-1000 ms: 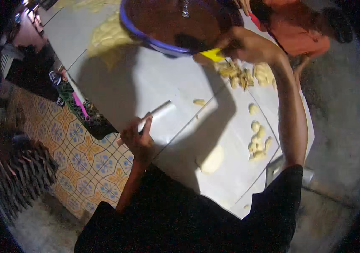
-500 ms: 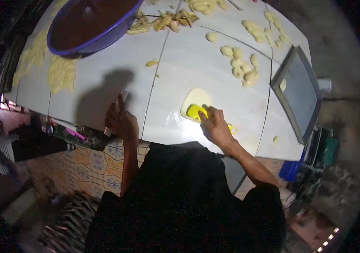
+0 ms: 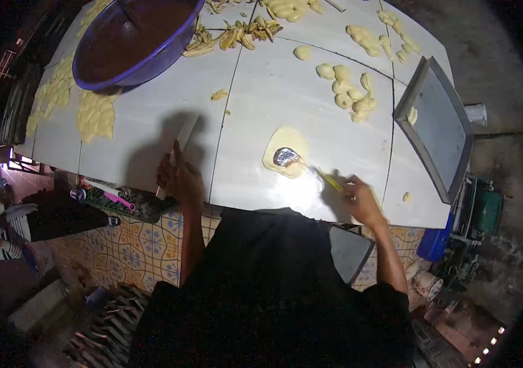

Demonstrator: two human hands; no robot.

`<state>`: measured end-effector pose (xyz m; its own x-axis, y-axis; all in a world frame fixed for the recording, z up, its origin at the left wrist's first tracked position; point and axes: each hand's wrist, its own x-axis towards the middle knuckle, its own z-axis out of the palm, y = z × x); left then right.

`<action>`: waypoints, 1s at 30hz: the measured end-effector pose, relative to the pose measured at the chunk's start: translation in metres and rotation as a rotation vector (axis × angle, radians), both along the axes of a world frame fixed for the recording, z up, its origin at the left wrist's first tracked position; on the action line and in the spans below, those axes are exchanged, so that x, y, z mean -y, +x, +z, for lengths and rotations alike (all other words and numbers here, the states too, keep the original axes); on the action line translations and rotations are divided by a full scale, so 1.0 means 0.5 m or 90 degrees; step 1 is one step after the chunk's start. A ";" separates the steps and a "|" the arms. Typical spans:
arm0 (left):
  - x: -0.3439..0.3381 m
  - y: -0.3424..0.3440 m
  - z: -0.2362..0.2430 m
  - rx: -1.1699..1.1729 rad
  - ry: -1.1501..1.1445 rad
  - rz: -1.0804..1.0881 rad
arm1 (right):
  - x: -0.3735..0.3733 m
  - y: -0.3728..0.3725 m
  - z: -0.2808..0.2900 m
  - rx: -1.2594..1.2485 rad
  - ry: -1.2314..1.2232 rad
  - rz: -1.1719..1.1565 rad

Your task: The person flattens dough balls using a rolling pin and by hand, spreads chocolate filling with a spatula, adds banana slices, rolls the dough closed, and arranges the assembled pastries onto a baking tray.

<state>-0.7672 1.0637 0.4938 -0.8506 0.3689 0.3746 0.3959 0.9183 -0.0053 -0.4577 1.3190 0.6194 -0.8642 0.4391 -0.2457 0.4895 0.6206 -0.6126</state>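
Note:
My right hand [image 3: 362,202] is closed on the yellow handle of a tool [image 3: 330,179], whose shiny, round, spoon-like metal head lies over a flat piece of dough [image 3: 286,136]. Whether the head presses on the dough cannot be made out. My left hand [image 3: 181,181] grips a pale straight stick [image 3: 186,132] that slants upward above the white tabletop [image 3: 255,110], its shadow falling beside it. Several dough balls [image 3: 342,86] sit in a cluster beyond the flat piece, with one more ball [image 3: 302,53] to their left.
A purple basin [image 3: 145,76] of brown mix stands at the far left, beside strips of peeled yellow stuff [image 3: 243,34]. Flattened dough [image 3: 96,116] lies at left. A grey framed board [image 3: 439,129] leans at the right edge. A blue bin [image 3: 434,245] is below right.
My right hand has drawn back to the right and toward me, from the dough to the handle's end. The metal head now shows on the dough. My left hand keeps the stick.

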 end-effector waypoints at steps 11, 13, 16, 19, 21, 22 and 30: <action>0.131 -0.035 -0.167 -0.024 -0.251 0.026 | -0.066 -0.280 -0.073 -0.273 0.079 0.049; -0.015 -0.016 -0.022 0.278 0.088 -0.054 | -0.083 -0.382 -0.103 -0.267 0.130 0.096; -0.018 -0.005 -0.003 0.052 0.048 -0.025 | -0.042 -0.573 -0.163 -0.381 0.106 0.172; -0.009 -0.007 -0.006 0.044 0.115 -0.070 | -0.022 -0.645 -0.206 -0.356 0.153 0.207; -0.017 -0.007 -0.013 0.026 0.063 -0.031 | -0.035 -0.635 -0.202 -0.314 0.169 0.239; 0.001 -0.008 -0.026 0.023 0.061 -0.019 | -0.032 -0.632 -0.194 -0.320 0.199 0.277; 0.019 -0.030 -0.068 -0.088 0.016 -0.039 | -0.074 -0.397 -0.117 -0.179 -0.149 0.048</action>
<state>-0.7823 1.0543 0.4598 -0.7664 0.4073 0.4968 0.4483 0.8930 -0.0405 -0.6564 1.3559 0.5607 -0.9398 0.3321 -0.0802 0.2404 0.4759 -0.8460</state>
